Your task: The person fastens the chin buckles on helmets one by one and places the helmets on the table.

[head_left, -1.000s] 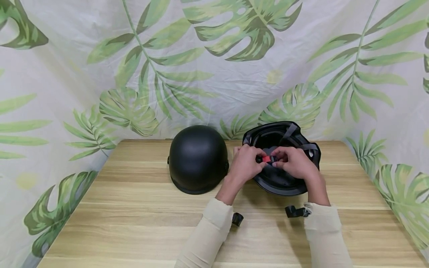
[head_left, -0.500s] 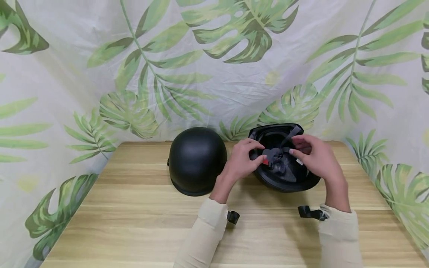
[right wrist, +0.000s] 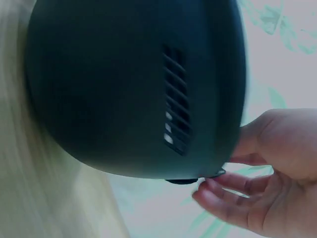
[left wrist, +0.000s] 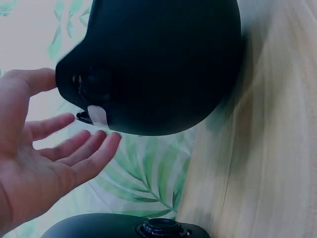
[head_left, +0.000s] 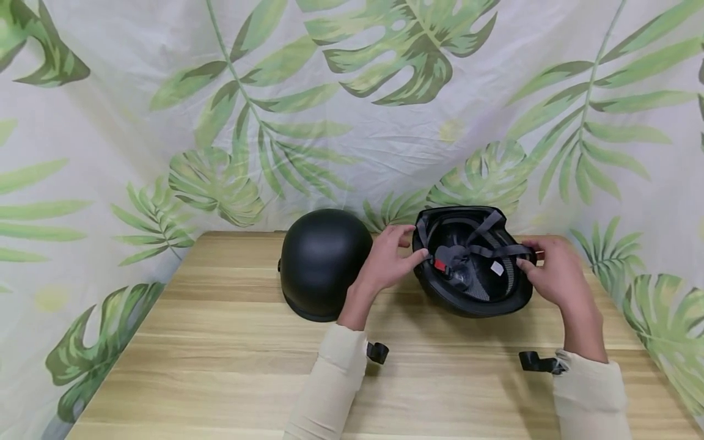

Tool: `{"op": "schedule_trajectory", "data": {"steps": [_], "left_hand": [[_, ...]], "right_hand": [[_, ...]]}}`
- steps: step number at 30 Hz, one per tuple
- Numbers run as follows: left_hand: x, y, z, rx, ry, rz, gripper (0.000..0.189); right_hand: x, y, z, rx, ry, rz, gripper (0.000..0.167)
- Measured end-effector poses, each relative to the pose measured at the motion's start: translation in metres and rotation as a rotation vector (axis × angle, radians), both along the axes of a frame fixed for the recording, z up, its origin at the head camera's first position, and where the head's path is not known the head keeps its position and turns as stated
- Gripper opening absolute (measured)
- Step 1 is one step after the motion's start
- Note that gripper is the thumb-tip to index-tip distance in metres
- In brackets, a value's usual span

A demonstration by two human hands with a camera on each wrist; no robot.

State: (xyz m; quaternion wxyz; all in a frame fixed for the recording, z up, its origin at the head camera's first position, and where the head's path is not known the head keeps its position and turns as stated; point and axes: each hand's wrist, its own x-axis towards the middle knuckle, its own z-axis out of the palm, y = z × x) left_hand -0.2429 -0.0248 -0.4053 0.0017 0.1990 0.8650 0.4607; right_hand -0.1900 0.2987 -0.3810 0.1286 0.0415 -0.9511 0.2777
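An upturned black helmet shows its dark lining and straps, its hollow side facing up and toward me. A red buckle piece lies inside at the left, and a dark strap runs across to the right rim. My left hand is at the left rim, its thumb on the edge and its fingers loosely extended; the left wrist view shows the fingers spread beside the shell. My right hand grips the right rim, thumb inside; in the right wrist view its fingers curl at the edge.
A second black helmet, dome up, stands left of my left forearm on the wooden table. Behind the table hangs a leaf-patterned cloth. Black straps stick out at my sleeve cuffs.
Both hands have parted from the red buckle at the helmet's middle and moved out to opposite rims. The buckle now lies inside, and the helmet has shifted slightly right.
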Motion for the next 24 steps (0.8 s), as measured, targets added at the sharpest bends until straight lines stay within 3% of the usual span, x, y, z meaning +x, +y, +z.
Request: {"op": "schedule_trajectory", "data": {"steps": [3, 7, 14, 24], "left_hand": [[0.000, 0.001, 0.000, -0.014, -0.086, -0.012, 0.070], [0.001, 0.003, 0.002, -0.016, -0.106, -0.012, 0.072], [0.005, 0.003, 0.005, -0.019, -0.012, 0.024, 0.071], [0.007, 0.001, 0.013, 0.057, 0.152, 0.069, 0.065]], "right_hand": [[-0.003, 0.002, -0.005, -0.032, -0.023, -0.027, 0.042], [-0.006, 0.005, -0.011, -0.058, -0.048, -0.042, 0.044], [-0.012, 0.004, -0.019, -0.083, -0.105, -0.046, 0.047], [-0.022, -0.001, -0.035, -0.179, -0.215, 0.062, 0.047]]}}
